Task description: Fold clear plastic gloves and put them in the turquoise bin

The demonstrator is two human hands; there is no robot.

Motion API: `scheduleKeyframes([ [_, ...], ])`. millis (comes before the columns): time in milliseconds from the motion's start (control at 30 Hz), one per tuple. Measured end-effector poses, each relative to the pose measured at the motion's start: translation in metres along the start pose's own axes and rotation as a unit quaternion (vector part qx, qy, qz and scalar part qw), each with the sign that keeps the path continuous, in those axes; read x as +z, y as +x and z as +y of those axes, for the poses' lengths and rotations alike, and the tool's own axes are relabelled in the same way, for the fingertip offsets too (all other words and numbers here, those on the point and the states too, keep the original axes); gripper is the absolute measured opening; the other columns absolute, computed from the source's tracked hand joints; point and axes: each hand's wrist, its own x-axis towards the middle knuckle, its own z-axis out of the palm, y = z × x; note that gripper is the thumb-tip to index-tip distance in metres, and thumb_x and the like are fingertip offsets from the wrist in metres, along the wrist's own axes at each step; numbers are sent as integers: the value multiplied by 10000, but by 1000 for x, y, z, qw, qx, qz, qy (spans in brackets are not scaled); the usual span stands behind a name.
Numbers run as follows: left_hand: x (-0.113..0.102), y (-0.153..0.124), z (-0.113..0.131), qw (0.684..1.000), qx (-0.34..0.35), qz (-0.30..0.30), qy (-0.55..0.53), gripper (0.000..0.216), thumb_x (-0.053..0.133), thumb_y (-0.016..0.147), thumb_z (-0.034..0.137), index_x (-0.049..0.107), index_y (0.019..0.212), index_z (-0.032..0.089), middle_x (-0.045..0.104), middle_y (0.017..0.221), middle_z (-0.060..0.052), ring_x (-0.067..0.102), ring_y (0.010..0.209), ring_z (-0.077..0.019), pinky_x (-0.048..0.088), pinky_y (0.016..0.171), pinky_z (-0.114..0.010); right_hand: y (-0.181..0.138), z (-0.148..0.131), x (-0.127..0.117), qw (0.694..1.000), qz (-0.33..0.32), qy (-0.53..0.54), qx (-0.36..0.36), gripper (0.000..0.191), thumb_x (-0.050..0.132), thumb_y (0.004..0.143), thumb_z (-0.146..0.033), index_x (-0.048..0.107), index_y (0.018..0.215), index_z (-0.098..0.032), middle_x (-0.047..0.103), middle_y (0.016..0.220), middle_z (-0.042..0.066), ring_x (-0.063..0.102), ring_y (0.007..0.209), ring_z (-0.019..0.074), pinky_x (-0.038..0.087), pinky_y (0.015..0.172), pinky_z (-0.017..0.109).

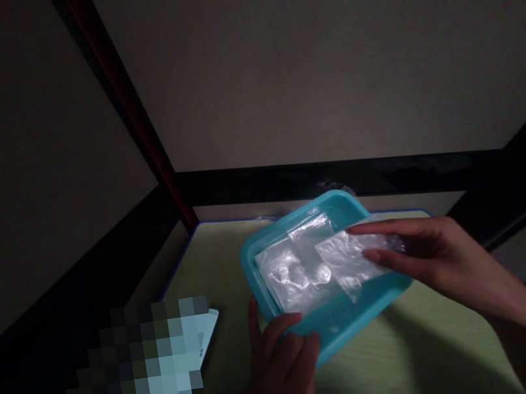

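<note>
A turquoise plastic tray (346, 336) is held tilted above the table, its open side towards me. My left hand (284, 358) is closed on the near left corner, with fingers curled over the rim. Inside the tray lie clear plastic bags (290, 278), flat and partly overlapping. My right hand (422, 249) pinches another clear plastic bag (346, 260) between thumb and fingers, over the right part of the tray. Whether anything is inside the bags I cannot tell.
The pale green table (447, 340) has a blue edge and stands against a walled corner. At left, a bright flat panel (208, 330) is mostly pixelated. Some clear plastic film (340, 187) shows behind the tray. A dark red post (121, 93) rises in the corner.
</note>
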Motion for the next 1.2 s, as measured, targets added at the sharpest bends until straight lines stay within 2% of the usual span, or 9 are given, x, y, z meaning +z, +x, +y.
scheduleKeyframes([
  [167, -1, 2, 5, 1000, 19, -12, 6, 222, 424, 798, 35, 596, 767, 171, 562, 529, 41, 625, 731, -131, 232, 1081, -481, 5, 5, 22, 997, -67, -28, -13, 248, 612, 656, -214, 736, 863, -271, 721, 779, 0, 615, 590, 161, 494, 529, 258],
  [400, 3, 2, 10, 1000, 16, -9, -20, 231, 417, 795, 21, 596, 757, 162, 546, 515, 40, 620, 738, -127, 217, 1086, -469, 5, 14, 36, 993, -107, -58, 4, 262, 560, 676, -117, 703, 867, -225, 704, 897, 22, 638, 781, 201, 512, 670, 304],
  [633, 10, -1, 14, 999, 8, 19, -28, 254, 393, 829, 42, 597, 736, 162, 534, 516, 38, 609, 745, -126, 243, 1073, -478, 10, 21, 53, 992, -102, -72, 9, 165, 560, 693, -114, 686, 771, -187, 696, 796, 44, 623, 731, 199, 493, 664, 320],
  [800, 7, 0, 13, 999, 8, -23, -30, 257, 385, 840, 57, 597, 741, 163, 536, 524, 37, 607, 783, -125, 216, 1089, -462, 14, 21, 61, 992, -114, -43, 41, 183, 576, 670, -87, 709, 771, -161, 707, 805, 44, 628, 723, 188, 485, 664, 298],
  [967, 5, 2, 13, 999, 12, -23, -30, 245, 404, 836, 55, 608, 759, 167, 545, 536, 44, 609, 786, -127, 231, 1080, -481, 20, 18, 64, 986, -136, -21, 89, 248, 573, 667, -69, 722, 853, -139, 706, 866, 64, 626, 743, 191, 483, 641, 288],
  [1200, 6, 0, 13, 999, 12, -17, -44, 237, 402, 838, 57, 605, 751, 143, 536, 556, 26, 591, 825, -139, 232, 1080, -480, 26, 21, 68, 985, -142, -57, 74, 315, 556, 697, -68, 700, 971, -124, 703, 835, 66, 631, 752, 199, 489, 637, 288],
])
